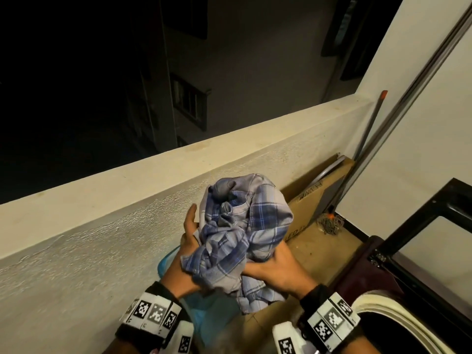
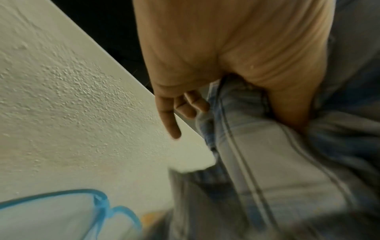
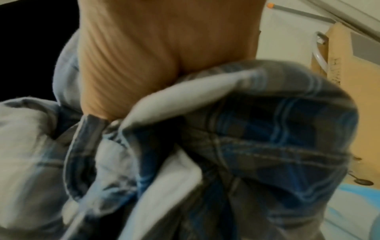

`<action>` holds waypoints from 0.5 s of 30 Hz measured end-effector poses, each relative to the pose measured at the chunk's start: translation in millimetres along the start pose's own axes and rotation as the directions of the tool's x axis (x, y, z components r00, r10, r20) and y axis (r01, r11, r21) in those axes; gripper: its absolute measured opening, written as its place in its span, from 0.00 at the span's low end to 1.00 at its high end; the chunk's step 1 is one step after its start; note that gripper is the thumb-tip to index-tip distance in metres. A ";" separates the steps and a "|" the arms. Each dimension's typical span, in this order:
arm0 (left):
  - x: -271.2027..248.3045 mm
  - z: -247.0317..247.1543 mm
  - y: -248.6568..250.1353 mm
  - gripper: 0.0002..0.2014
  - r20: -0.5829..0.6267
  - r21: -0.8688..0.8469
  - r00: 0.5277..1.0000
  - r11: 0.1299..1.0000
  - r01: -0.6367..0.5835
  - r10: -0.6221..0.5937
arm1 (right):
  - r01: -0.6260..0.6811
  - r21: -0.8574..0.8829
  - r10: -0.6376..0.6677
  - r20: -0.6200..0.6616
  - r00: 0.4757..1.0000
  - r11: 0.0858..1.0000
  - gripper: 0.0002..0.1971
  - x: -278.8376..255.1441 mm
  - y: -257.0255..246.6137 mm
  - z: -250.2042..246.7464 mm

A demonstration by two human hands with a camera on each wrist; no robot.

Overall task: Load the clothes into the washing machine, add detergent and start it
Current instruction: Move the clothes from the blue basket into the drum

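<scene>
Clothes, a plaid bundle, sit gripped between left hand and right hand, fingers clamped round the cloth, above a blue basket. Washer stands open beside them. Loading, detergent and starting all seem left.

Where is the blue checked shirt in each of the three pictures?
Head: the blue checked shirt is bundled at centre, between both hands.
Left wrist: it fills the right side, under the left hand.
Right wrist: it fills the lower part, below the right hand.
Shared landmark: the cream textured wall.
</scene>
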State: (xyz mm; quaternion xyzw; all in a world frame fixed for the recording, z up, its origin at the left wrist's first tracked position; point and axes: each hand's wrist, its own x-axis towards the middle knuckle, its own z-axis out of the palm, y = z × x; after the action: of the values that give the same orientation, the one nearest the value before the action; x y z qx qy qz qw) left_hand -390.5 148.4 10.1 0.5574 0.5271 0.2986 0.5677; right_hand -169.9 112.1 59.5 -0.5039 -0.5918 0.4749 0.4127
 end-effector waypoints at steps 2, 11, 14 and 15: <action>3.8 0.1 7.6 0.63 0.061 0.077 0.991 0.989 -0.127 0.123 | 0.041 -0.039 -0.041 -0.011 0.999 0.998 0.32 -8.5 0.6 -7.6; 24.1 35.6 9.1 0.55 0.133 0.478 0.923 0.793 -0.378 0.360 | -0.106 -0.249 0.026 -0.303 0.952 0.963 0.19 -82.9 13.2 -97.0; 30.0 67.4 17.9 0.51 0.258 0.585 0.862 0.639 -0.499 0.436 | -0.225 -0.309 0.062 -0.460 0.886 0.924 0.20 -125.1 20.6 -135.6; 32.2 78.5 20.7 0.50 0.312 0.634 0.836 0.556 -0.537 0.451 | -0.263 -0.310 0.076 -0.504 0.860 0.914 0.22 -139.1 23.9 -146.9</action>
State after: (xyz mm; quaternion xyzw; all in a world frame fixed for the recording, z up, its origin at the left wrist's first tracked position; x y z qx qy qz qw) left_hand -303.7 157.5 7.3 0.8702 0.3883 0.1914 0.2351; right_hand -1.9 -3.0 65.3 -0.7252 -0.5009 0.2501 0.4008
